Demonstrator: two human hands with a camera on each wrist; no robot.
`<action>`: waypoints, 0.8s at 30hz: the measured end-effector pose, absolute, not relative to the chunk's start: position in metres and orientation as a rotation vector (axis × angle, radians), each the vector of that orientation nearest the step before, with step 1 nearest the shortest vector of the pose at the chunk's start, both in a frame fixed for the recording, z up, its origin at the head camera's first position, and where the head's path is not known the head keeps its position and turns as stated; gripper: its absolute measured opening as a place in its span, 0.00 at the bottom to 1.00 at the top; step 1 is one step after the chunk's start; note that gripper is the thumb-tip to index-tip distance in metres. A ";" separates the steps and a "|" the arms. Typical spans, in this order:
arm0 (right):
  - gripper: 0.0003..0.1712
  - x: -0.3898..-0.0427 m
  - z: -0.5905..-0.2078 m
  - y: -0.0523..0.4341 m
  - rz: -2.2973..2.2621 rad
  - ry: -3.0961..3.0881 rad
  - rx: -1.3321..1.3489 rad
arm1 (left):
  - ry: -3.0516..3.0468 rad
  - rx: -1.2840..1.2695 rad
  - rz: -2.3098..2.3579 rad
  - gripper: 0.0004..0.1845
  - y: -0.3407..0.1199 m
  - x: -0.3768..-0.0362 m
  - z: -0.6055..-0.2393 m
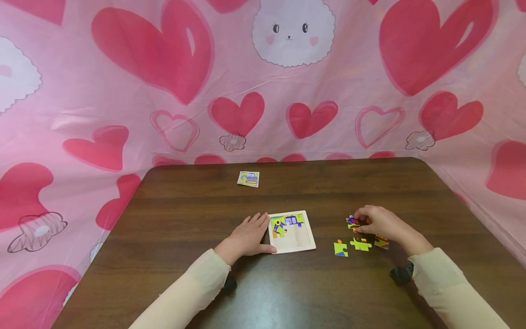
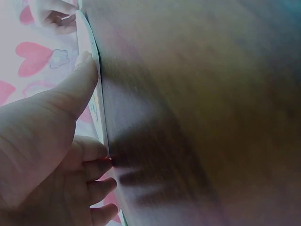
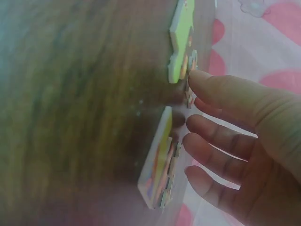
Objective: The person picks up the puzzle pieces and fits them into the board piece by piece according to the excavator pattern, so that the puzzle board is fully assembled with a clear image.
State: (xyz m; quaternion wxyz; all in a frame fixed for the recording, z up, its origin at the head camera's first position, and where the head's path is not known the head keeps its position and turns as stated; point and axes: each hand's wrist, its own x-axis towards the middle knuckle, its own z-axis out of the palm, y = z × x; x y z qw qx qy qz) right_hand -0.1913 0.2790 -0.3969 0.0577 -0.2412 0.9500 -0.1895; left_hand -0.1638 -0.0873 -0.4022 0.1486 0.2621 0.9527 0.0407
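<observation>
Seemingly at the picking-up step, with the puzzle tray [image 1: 297, 240] near the middle of the worktop [image 1: 287, 288] and filled only along its far and left sides. Apparently steadying the tray at its left edge and near-left corner with the left hand [image 1: 246, 237], fingers and thumb spread. Toward the worktop's right edge, pinching a patterned piece [image 1: 350, 222] between thumb and forefinger of the right hand [image 1: 380, 224], just beyond three loose pieces [image 1: 340, 249]. Probably calls next for lifting, checking against the picture card [image 1: 248, 179] near the far edge, then turning to fit the tray's bare near-right part.
</observation>
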 end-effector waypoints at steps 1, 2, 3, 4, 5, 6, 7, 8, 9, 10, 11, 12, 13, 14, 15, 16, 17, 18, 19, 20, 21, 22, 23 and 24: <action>0.12 -0.191 -0.398 0.279 -0.572 2.879 -0.734 | 2.740 0.754 0.116 0.49 -0.087 -0.164 -0.402; 0.12 -0.192 -0.398 0.279 -0.569 2.882 -0.724 | 2.741 0.753 0.115 0.49 -0.087 -0.164 -0.402; 0.12 -0.192 -0.399 0.279 -0.567 2.882 -0.720 | 2.742 0.753 0.116 0.49 -0.087 -0.164 -0.402; 0.11 -0.192 -0.399 0.280 -0.565 2.883 -0.710 | 2.742 0.752 0.118 0.49 -0.087 -0.164 -0.402; 0.11 -0.192 -0.399 0.280 -0.564 2.881 -0.702 | 2.742 0.751 0.121 0.49 -0.087 -0.163 -0.402; 0.11 -0.192 -0.400 0.280 -0.561 2.882 -0.691 | 2.741 0.752 0.123 0.49 -0.087 -0.163 -0.402; 0.11 -0.192 -0.400 0.280 -0.562 2.880 -0.681 | 2.740 0.751 0.125 0.49 -0.087 -0.163 -0.402; 0.11 -0.192 -0.400 0.279 -0.562 2.879 -0.672 | 2.739 0.749 0.128 0.49 -0.088 -0.163 -0.402; 0.11 -0.193 -0.400 0.279 -0.564 2.874 -0.677 | 2.738 0.749 0.131 0.49 -0.088 -0.163 -0.402; 0.11 -0.193 -0.400 0.279 -0.566 2.871 -0.675 | 2.737 0.746 0.134 0.49 -0.088 -0.163 -0.402; 0.11 -0.192 -0.400 0.279 -0.568 2.872 -0.675 | 2.737 0.746 0.134 0.49 -0.088 -0.163 -0.402; 0.11 -0.193 -0.400 0.279 -0.569 2.872 -0.679 | 2.738 0.746 0.134 0.49 -0.088 -0.163 -0.402; 0.11 -0.192 -0.399 0.279 -0.571 2.872 -0.682 | 2.738 0.747 0.131 0.49 -0.087 -0.163 -0.402; 0.11 -0.192 -0.399 0.279 -0.572 2.871 -0.687 | 2.739 0.748 0.128 0.49 -0.087 -0.163 -0.402; 0.11 -0.192 -0.399 0.279 -0.573 2.871 -0.689 | 2.740 0.749 0.124 0.49 -0.087 -0.164 -0.403; 0.11 -0.193 -0.399 0.279 -0.573 2.871 -0.686 | 2.740 0.749 0.122 0.49 -0.087 -0.164 -0.403; 0.11 -0.193 -0.399 0.279 -0.574 2.871 -0.684 | 2.740 0.751 0.117 0.49 -0.087 -0.164 -0.403; 0.11 -0.193 -0.399 0.279 -0.574 2.869 -0.687 | 2.740 0.752 0.114 0.49 -0.087 -0.165 -0.403; 0.11 -0.193 -0.399 0.279 -0.575 2.868 -0.683 | 2.739 0.752 0.112 0.50 -0.087 -0.165 -0.403; 0.11 -0.193 -0.399 0.279 -0.575 2.868 -0.682 | 2.740 0.753 0.111 0.50 -0.087 -0.165 -0.404; 0.11 -0.194 -0.399 0.279 -0.579 2.869 -0.679 | 2.739 0.753 0.112 0.50 -0.087 -0.165 -0.404; 0.11 -0.194 -0.398 0.279 -0.580 2.872 -0.681 | 2.740 0.754 0.112 0.50 -0.087 -0.165 -0.404; 0.11 -0.195 -0.398 0.279 -0.586 2.875 -0.679 | 2.742 0.756 0.110 0.49 -0.087 -0.165 -0.404; 0.12 -0.195 -0.398 0.279 -0.591 2.877 -0.681 | 2.744 0.757 0.110 0.49 -0.087 -0.165 -0.404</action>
